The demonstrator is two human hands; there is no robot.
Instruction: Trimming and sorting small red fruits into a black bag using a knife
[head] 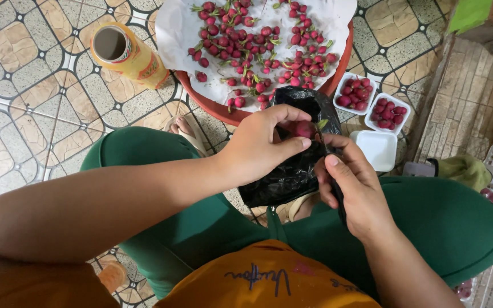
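My left hand (263,145) pinches a small red radish (304,129) between thumb and fingers, right over a black plastic bag (292,171) that sits between my knees. My right hand (352,185) grips a dark-handled knife (338,197), its tip close to the radish's green stem. Beyond the bag, a round red tray (201,97) lined with white paper carries several red radishes (258,40) with green stems.
A yellow cup (126,54) stands on the patterned tile floor at the left. Two white foam trays of trimmed radishes (356,94) (389,113) and one bare white tray (376,149) lie at the right. My green trousers fill the foreground. A green cloth (463,170) lies far right.
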